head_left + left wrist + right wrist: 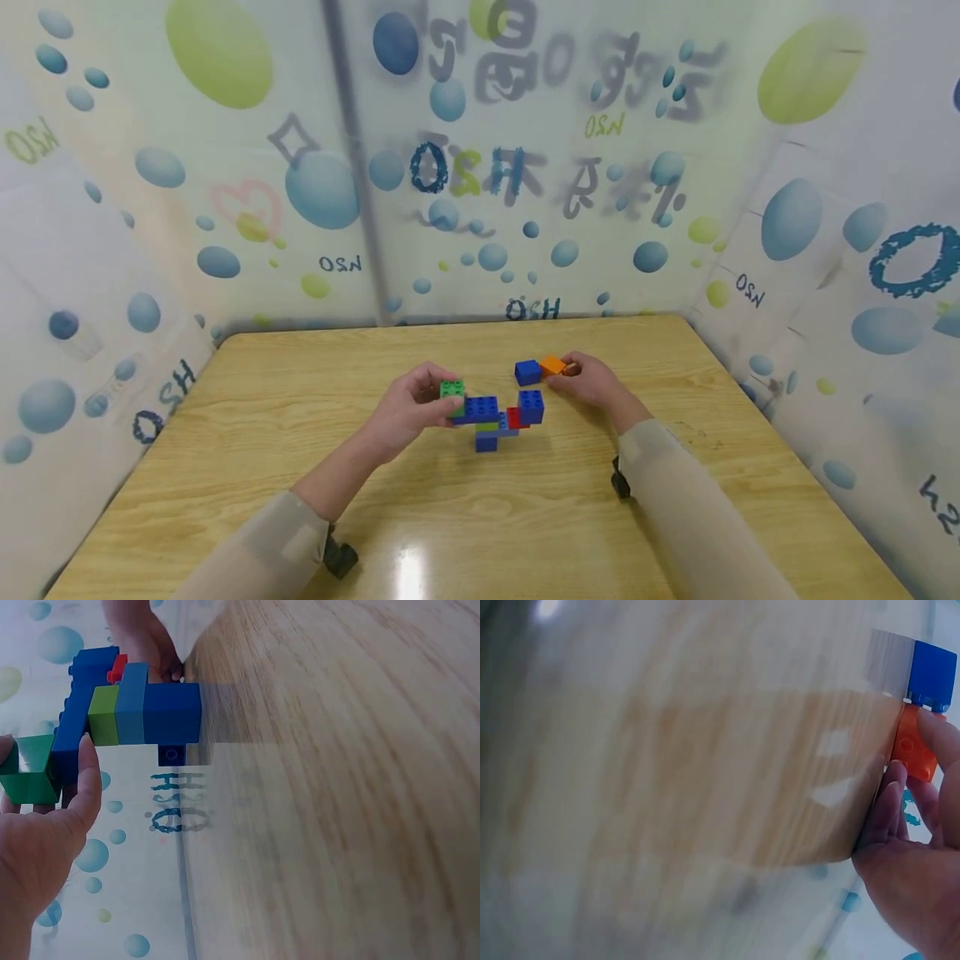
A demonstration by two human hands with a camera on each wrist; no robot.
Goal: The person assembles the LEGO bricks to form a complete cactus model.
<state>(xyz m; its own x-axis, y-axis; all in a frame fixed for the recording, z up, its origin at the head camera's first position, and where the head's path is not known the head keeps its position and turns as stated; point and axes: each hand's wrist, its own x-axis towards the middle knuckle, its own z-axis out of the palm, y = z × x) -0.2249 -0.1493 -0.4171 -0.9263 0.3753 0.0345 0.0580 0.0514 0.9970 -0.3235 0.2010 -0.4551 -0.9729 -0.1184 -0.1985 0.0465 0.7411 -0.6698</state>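
My left hand [408, 412] grips a build of toy bricks at its left end, with fingers around the green brick [452, 388]. Next to it in the build is a long blue brick [482, 407], with lime, light blue and red bricks [116, 671] and more blue ones beyond. A blue brick [172, 712] forms the foot of the build at the tabletop. My right hand [592, 383] pinches an orange brick [913, 742] between thumb and fingers. Against the orange brick lies a separate blue brick [528, 372], its studs facing the orange one in the right wrist view.
The bricks and both hands are over a wood-grain table [300, 383]. Pale curtains [480, 233] with blue and green spots stand along its back and sides. A dark wrist device [340, 557] shows at the left cuff, and another [620, 479] at the right.
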